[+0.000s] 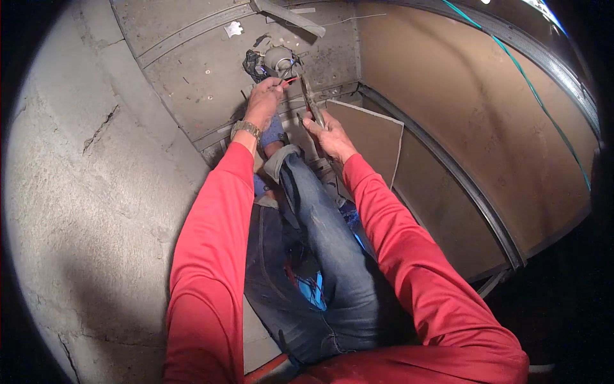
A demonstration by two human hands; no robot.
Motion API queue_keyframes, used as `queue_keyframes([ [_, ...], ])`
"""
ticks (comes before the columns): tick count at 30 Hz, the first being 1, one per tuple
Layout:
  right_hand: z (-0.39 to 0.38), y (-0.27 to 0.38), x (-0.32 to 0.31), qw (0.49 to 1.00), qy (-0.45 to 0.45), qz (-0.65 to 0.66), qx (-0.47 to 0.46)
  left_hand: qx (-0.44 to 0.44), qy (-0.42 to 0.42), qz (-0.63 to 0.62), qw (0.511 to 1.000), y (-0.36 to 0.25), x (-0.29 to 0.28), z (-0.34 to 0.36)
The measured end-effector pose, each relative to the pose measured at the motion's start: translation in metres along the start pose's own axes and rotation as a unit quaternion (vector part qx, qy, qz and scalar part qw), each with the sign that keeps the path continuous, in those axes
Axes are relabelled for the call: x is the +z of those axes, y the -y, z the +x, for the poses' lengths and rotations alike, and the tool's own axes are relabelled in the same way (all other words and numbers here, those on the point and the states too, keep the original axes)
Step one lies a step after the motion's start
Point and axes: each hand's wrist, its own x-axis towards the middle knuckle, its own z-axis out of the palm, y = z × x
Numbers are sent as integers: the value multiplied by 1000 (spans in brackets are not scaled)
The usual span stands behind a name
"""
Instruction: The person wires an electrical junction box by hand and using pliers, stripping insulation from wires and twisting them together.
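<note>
A cracked grey wall (109, 185) stands leftmost; beside it the left hand (264, 104) pinches a red wire (291, 80), just below a round fixture (279, 59). The wire's end meets pliers (311, 102), their handles wrapped by the right hand (332, 137); farther right, a green cable (528, 84) crosses brown board (473, 134).

Light falls strongest for me on the rough grey wall (96, 185) at nine o'clock, with a soft shadow (89, 291) at eight; around four o'clock everything sinks into black. Glare (543, 9) whitens the rim near one. My fisheye view bows the metal rail (457, 169) at three, and the thin red wire (292, 80) near twelve lacks crispness.
</note>
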Motion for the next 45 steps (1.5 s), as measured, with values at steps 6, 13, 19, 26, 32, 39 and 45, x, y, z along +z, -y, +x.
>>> queue_keyframes([
  [6,11,-6,-2,999,-1,-36,-25,-11,8,-55,998,-3,5,6],
  [13,8,-1,-3,989,-26,-94,-112,-34,2,-37,999,-7,4,5],
  [19,2,19,22,908,-138,-370,-139,3,-20,-37,999,5,14,9],
  [26,21,-7,-14,947,-35,-301,-106,29,-78,59,995,26,27,10],
  [32,-10,13,-9,936,182,269,135,-53,-57,-57,995,26,0,-8],
  [39,-9,13,-14,846,333,400,117,-38,-55,-34,997,24,-1,-1],
  [45,-1,24,-22,792,378,462,128,-7,-48,-5,999,24,-11,2],
])
